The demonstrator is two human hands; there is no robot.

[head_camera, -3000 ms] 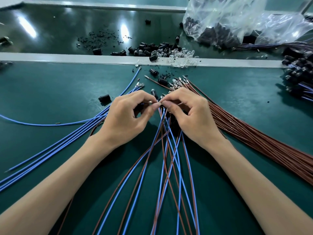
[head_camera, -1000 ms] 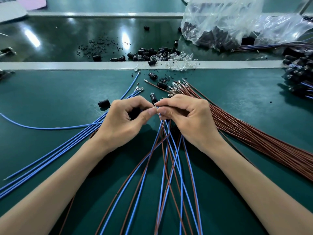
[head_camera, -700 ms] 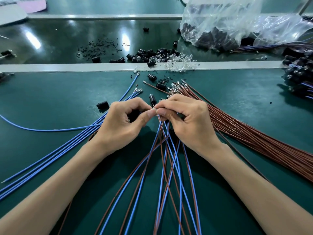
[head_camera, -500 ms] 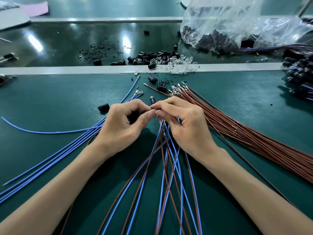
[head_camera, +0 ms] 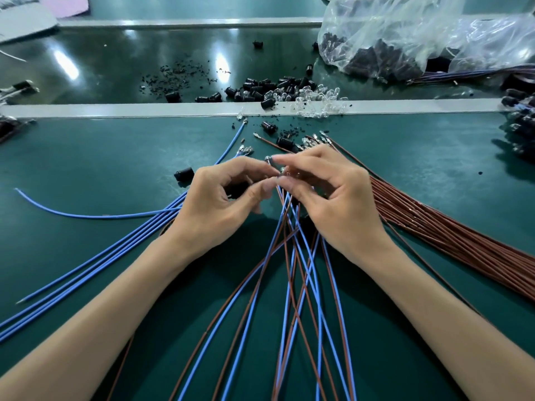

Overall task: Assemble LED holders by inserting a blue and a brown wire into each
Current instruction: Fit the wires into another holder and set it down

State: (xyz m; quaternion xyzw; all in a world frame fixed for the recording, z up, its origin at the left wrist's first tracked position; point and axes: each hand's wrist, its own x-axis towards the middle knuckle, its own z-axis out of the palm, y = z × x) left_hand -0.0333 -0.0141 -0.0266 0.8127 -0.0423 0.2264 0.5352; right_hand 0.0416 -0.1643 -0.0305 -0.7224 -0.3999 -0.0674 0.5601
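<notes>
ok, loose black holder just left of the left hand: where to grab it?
Probably pinch the black holder across its barrel, coming from above: it lies on its side on the green mat, far and left sides free, left hand close on its right.

Overhead lighting, even and moderately bright. Two white glare patches on the glossy far belt (head_camera: 144,59); sheen on the plastic bag (head_camera: 405,30), far right. Soft shadows on the near mat (head_camera: 86,157) beneath the forearms (head_camera: 95,322). Fingertips (head_camera: 267,185) slightly motion-blurred. Wide-angle stretching toward the near corners; far-right edge soft.
</notes>
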